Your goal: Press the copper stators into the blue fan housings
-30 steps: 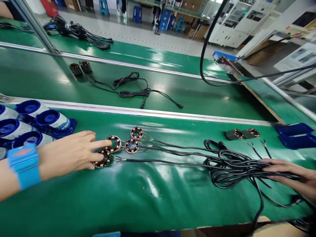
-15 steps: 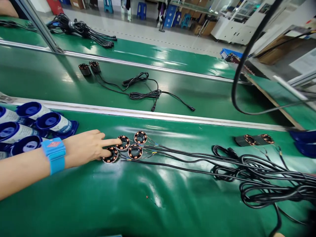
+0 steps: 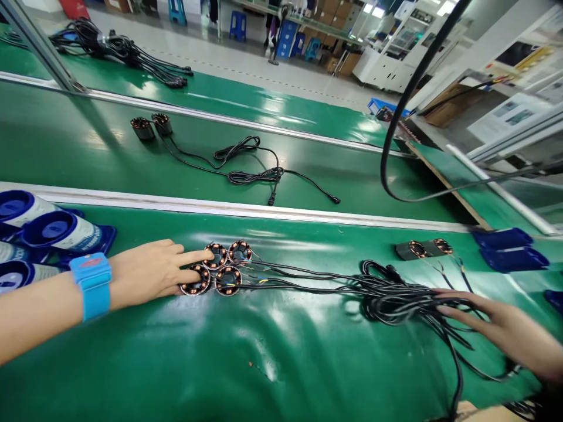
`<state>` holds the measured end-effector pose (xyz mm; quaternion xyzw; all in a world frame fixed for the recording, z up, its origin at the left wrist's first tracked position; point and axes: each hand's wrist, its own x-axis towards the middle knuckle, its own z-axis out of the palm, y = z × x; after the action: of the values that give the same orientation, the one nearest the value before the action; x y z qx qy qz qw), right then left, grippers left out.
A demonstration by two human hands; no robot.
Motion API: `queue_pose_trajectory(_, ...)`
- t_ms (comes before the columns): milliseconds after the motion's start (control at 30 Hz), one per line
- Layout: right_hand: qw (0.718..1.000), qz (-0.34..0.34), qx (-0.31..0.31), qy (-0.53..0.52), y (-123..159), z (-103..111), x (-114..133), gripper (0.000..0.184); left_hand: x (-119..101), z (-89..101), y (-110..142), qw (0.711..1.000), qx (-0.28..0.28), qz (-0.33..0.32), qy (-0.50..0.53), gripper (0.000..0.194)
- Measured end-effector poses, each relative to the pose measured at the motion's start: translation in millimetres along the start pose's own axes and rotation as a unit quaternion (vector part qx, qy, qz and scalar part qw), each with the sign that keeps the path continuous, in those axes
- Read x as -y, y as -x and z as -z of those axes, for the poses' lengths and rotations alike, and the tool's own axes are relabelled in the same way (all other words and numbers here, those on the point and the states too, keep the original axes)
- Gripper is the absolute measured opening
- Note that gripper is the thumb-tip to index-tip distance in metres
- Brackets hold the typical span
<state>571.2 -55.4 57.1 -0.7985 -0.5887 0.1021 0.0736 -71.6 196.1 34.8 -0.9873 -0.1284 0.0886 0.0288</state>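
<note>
**Wound rings and cable: handling and blind spots**

Four wound ring cores point(image 3: 229, 275) sit in a tight cluster on the green mat point(image 3: 185, 357), joined by leads to a black cable bundle point(image 3: 396, 299) at right. Left hand point(image 3: 147, 269): fingers spread, two tips at the two leftmost rings; no closed grasp that I can see from my end. Right hand point(image 3: 505, 325): fingers apart at the bundle's right side; I cannot tell whether it grips.

Handling, my estimate: rings rigid, dense for their size, likely to slide on the glossy mat. I would hold them by the outer wall and keep off the wound faces. The thin coloured wires point(image 3: 263, 281) look weakest; a tug on the cable would load them. Cable flexible, apt to snag; best gathered whole.

Hard to make out: whether the left fingertips press inside the rings or rest on the rims; which cable serves which ring, lost in the tangle. The right wrist runs into dark at the frame edge.
</note>
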Motion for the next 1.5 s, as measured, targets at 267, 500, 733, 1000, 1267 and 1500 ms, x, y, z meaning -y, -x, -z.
queue_pose_trajectory(267, 0.993, -0.096, -0.071, 0.021, -0.5, -17.6, -16.2, 0.055, -13.2, -3.6, -0.1, 0.998, -0.057, 0.018, -0.017, 0.015)
queue_pose_trajectory(500, 0.988, -0.007, -0.067, 0.137, -8.9, 1.8, -5.1, 0.035, -18.9, -3.9, 3.1, 0.995, -0.089, 0.037, 0.019, 0.021)
queue_pose_trajectory(733, 0.969, 0.219, -0.040, 0.107, -104.6, -7.3, 170.4, 0.036, -13.7, 11.5, 38.6, 0.957, -0.157, 0.223, 0.097, 0.039)
queue_pose_trajectory(1000, 0.945, 0.293, -0.043, 0.135, -290.7, -67.6, 314.3, 0.061, 142.9, 38.7, -17.5, 0.937, -0.052, 0.344, 0.040, 0.053)
queue_pose_trajectory(1267, 0.940, 0.306, -0.024, 0.152, -373.9, -110.8, 388.4, 0.074, 302.7, 15.0, -86.7, 0.864, -0.058, 0.500, -0.004, 0.080)
queue_pose_trajectory(1500, 0.948, 0.274, 0.033, 0.160, -367.9, -76.7, 328.3, 0.036, 344.7, -6.6, -121.4, 0.895, -0.050, 0.443, 0.033, 0.058)
